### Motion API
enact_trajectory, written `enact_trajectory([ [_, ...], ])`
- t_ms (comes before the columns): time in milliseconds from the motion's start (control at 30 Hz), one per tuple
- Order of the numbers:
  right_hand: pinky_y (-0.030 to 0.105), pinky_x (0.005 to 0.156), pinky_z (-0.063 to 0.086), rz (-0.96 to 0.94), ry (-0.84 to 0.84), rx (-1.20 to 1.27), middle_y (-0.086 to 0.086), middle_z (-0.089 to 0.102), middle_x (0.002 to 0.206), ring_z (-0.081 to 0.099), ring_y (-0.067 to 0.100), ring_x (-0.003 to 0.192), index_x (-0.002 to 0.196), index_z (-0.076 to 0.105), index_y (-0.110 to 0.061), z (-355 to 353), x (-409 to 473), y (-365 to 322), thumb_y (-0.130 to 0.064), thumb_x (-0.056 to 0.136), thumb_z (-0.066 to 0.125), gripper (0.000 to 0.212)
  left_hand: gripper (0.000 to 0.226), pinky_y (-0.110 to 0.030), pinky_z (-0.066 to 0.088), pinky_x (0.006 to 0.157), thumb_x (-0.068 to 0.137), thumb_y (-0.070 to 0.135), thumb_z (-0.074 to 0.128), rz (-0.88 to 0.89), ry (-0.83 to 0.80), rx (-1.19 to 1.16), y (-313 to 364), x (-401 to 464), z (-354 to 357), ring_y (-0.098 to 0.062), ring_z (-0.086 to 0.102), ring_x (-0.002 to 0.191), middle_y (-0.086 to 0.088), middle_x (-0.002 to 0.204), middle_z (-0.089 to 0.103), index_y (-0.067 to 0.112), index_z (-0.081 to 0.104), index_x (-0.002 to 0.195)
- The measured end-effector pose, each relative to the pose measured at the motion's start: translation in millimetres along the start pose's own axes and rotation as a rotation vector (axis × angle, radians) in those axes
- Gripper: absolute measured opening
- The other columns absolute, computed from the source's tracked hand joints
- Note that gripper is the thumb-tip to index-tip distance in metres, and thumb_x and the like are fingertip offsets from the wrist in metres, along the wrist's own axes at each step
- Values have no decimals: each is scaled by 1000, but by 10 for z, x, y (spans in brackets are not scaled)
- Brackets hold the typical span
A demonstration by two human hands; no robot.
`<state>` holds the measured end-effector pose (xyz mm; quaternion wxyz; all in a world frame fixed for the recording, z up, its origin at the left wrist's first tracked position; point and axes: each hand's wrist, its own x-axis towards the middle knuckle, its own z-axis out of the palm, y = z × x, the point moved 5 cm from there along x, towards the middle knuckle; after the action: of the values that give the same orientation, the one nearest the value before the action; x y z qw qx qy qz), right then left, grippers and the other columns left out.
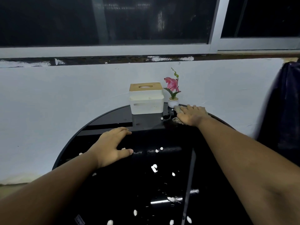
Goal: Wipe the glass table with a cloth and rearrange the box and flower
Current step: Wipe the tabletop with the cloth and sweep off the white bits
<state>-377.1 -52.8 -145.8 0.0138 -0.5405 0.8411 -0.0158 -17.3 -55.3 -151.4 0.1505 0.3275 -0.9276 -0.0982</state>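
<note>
A round black glass table (pixel 103 192) fills the lower view. At its far edge stands a white box with a wooden lid (pixel 146 98). Right of it is a pink flower in a small white pot (pixel 173 90). My right hand (pixel 190 114) presses flat on a beige cloth (pixel 177 120) on the glass, just in front of the pot and to the right of the box. My left hand (pixel 113 146) rests flat on the glass at mid left, fingers spread, holding nothing. Several white crumbs (pixel 154 168) lie scattered over the near half.
A pale wall (pixel 65 98) stands right behind the table, with dark windows (pixel 113 20) above it. A dark cloth or curtain (pixel 282 111) hangs at the far right. A thin dark bar (pixel 190 184) shows under the glass.
</note>
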Motion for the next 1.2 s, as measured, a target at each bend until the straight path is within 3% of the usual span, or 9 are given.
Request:
enact_trajectory([
  [167, 49, 117, 11, -98, 4, -50, 1, 14, 164, 16, 28, 149, 151, 12, -47, 32, -151, -204, -74, 81, -3, 77, 88, -27, 24, 109, 68, 74, 42, -22, -13, 0, 27, -18, -13, -12, 38, 138, 9, 149, 41, 26, 48, 141],
  [333, 50, 117, 12, -352, -21, -102, 1, 12, 164, 15, 29, 149, 154, 9, -40, 15, -752, -685, -69, 81, 1, 79, 89, -33, 28, 113, 69, 75, 43, -64, -44, 9, 52, -52, -33, -14, 39, 139, 7, 151, 41, 25, 47, 142],
  [467, 41, 121, -5, -563, -61, -8, -4, 1, 164, 1, 21, 151, 154, 7, -39, 128, -1347, -925, -55, 97, 20, 61, 93, -36, 29, 117, 66, 77, 45, -106, -66, -40, 67, -84, -55, -14, 38, 141, 6, 152, 42, 25, 47, 143],
  [567, 34, 118, -11, -556, -66, 58, -7, 0, 164, -3, 18, 151, 154, 8, -40, 107, -1500, -765, -46, 101, 25, 56, 92, -35, 31, 116, 66, 75, 53, -127, -63, -121, 83, -113, -105, -13, 40, 139, 7, 150, 44, 24, 49, 142],
  [667, 36, 118, -7, -426, -60, 41, -1, 5, 165, 2, 23, 151, 155, 12, -36, 49, -1308, -394, -43, 103, 25, 54, 78, -33, 33, 113, 78, 61, 66, -132, -68, -125, 89, -128, -184, -14, 43, 135, 5, 147, 47, 20, 48, 142],
  [767, 41, 119, 1, -286, -44, -13, 3, 9, 164, 9, 29, 150, 155, 14, -36, 44, -944, -151, -46, 102, 21, 55, 87, -34, 32, 113, 73, 70, 57, -136, -97, -61, 85, -199, -193, -15, 40, 137, 5, 149, 45, 20, 47, 143],
  [867, 44, 119, 4, -228, -57, -56, 1, 7, 165, 10, 30, 150, 155, 11, -38, 52, -663, -305, -53, 99, 18, 58, 82, -33, 25, 116, 82, 63, 62, -114, -83, -8, 101, -281, -92, -17, 32, 144, 3, 156, 36, 19, 42, 148],
  [1033, 47, 120, 3, -412, -80, -93, 0, 4, 165, 7, 31, 150, 155, 6, -36, 18, -720, -1141, -55, 99, 15, 60, 101, -35, 25, 117, 63, 80, 41, -123, -48, -7, 74, -276, -69, -17, 34, 143, 0, 154, 39, 19, 45, 144],
  [1200, 47, 121, -2, -599, -154, 27, -3, 3, 165, -3, 23, 151, 154, 5, -38, 140, -1115, -1667, -53, 94, 22, 64, 94, -40, 36, 111, 59, 79, 51, -176, -44, -101, 45, -300, -85, -17, 47, 130, 3, 139, 52, 22, 52, 133],
])
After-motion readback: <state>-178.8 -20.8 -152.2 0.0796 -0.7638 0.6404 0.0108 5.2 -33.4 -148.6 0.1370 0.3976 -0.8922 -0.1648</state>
